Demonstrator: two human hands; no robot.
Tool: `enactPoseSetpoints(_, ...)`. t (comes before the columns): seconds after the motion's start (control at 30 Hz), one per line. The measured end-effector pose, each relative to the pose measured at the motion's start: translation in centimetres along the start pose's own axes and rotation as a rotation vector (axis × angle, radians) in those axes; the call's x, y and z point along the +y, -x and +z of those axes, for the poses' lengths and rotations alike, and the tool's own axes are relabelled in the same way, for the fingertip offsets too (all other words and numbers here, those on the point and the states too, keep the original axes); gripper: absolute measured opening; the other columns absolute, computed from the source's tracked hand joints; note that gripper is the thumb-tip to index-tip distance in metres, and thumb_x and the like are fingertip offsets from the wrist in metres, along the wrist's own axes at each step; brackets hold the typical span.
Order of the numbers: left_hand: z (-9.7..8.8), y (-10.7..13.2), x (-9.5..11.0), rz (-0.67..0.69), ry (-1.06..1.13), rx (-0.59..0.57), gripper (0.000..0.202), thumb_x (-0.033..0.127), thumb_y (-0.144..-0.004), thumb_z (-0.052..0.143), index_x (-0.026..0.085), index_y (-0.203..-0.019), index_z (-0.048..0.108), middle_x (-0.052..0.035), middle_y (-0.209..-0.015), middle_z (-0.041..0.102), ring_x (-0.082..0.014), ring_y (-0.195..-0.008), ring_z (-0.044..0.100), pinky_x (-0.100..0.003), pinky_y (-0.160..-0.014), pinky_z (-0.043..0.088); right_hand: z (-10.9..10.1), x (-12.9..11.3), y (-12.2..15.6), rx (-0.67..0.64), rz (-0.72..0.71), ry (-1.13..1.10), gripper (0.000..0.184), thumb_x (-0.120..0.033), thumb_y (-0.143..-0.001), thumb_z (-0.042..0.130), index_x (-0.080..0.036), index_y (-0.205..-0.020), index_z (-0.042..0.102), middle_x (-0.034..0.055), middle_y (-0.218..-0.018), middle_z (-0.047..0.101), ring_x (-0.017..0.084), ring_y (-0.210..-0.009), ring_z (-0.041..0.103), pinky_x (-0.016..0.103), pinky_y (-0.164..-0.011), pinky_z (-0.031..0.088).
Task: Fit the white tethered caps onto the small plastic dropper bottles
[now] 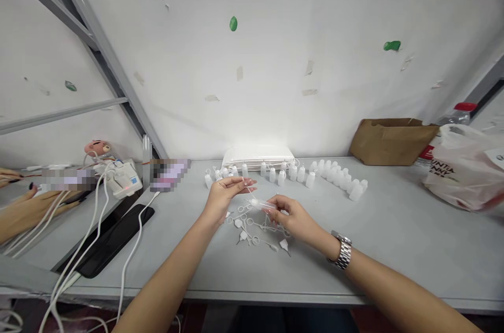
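Over the middle of the table, my right hand (293, 216) grips a small translucent squeeze bottle (262, 204), its neck pointing left. My left hand (225, 192) is closed in a pinch at the bottle's neck, on a thin white strap (250, 192) that seems to join the bottle; its far end is hidden by the fingers. Beneath both hands lie several loose white caps (243, 236) with thin tips, along with ring-ended straps (255, 240). Behind them stand several small bottles with looped straps (281, 178), and a row of plain small bottles (340, 178) stretches off to the right.
A white stack (258, 154) leans near the wall. At right are a brown paper bag (394, 141) and a white plastic bag (468, 165). To the left lie a black phone (114, 241), white cables (132, 254) and a power strip (124, 179). Another person's hands (31, 212) are at far left.
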State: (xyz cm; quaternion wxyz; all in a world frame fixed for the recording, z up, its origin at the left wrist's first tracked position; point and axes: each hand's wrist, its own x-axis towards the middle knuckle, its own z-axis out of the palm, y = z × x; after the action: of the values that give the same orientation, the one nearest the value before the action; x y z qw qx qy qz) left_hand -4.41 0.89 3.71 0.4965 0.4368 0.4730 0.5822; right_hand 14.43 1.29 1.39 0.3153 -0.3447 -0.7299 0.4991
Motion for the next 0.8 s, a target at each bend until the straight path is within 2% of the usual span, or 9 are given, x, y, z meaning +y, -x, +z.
enactPoseSetpoints(0.07,-0.1,-0.1,0.1,0.027,-0.004,0.033,0.04,0.032,-0.058,0.073,0.017,-0.094,0.065,-0.0074,-0.079,0.072,-0.0232,-0.077,0.066,-0.041,-0.087,0.041,-0.1,-0.2,-0.1,-0.009,0.013,-0.051,0.028,-0.045,-0.078,0.051,-0.017,-0.079,0.056,-0.0006,-0.062,0.055,0.012,-0.057,0.049,0.025,-0.055,0.039)
enactPoseSetpoints(0.13,-0.1,-0.1,0.1,0.063,-0.019,0.058,0.043,0.032,-0.058,0.072,0.017,-0.098,0.064,-0.0064,-0.077,0.072,-0.0228,-0.074,0.066,-0.041,-0.086,0.042,-0.3,-0.5,-0.1,-0.026,0.026,-0.124,0.029,-0.045,-0.077,0.053,-0.017,-0.079,0.057,-0.0009,-0.06,0.054,0.011,-0.055,0.049,0.025,-0.054,0.039)
enactPoseSetpoints(0.3,0.1,-0.2,0.1,0.114,0.035,0.078,0.028,0.037,-0.061,0.07,0.013,-0.075,0.069,-0.0088,-0.082,0.071,-0.0229,-0.077,0.065,-0.04,-0.085,0.044,-0.4,-1.0,-0.3,0.057,0.046,-0.234,0.031,-0.047,-0.075,0.054,-0.016,-0.076,0.056,-0.0028,-0.053,0.05,0.009,-0.049,0.045,0.023,-0.05,0.036)
enactPoseSetpoints(0.5,0.7,0.3,0.2,0.032,0.197,-0.004,0.04,0.047,-0.073,0.055,0.012,-0.084,0.068,-0.0133,-0.099,0.067,-0.0238,-0.091,0.063,-0.039,-0.095,0.037,-0.3,-0.5,0.0,0.169,0.002,-0.186,0.031,-0.048,-0.076,0.052,-0.017,-0.073,0.054,-0.0027,-0.057,0.049,0.01,-0.052,0.046,0.024,-0.05,0.037)
enactPoseSetpoints(0.63,1.1,0.7,-0.1,0.053,0.189,-0.02,0.037,0.045,-0.074,0.056,0.01,-0.083,0.067,-0.0137,-0.101,0.066,-0.0248,-0.093,0.062,-0.04,-0.096,0.035,-0.3,-0.7,0.2,0.222,-0.019,-0.115,0.03,-0.047,-0.077,0.051,-0.018,-0.072,0.053,-0.0025,-0.058,0.049,0.01,-0.053,0.046,0.023,-0.05,0.038)
enactPoseSetpoints(0.8,1.5,0.8,-0.6,0.054,0.19,-0.053,0.036,0.043,-0.076,0.054,0.01,-0.083,0.067,-0.0132,-0.106,0.063,-0.0249,-0.099,0.059,-0.04,-0.096,0.035,-0.3,-0.8,0.3,0.216,-0.023,-0.077,0.029,-0.046,-0.078,0.05,-0.018,-0.073,0.053,-0.0022,-0.059,0.049,0.01,-0.053,0.046,0.023,-0.05,0.038)
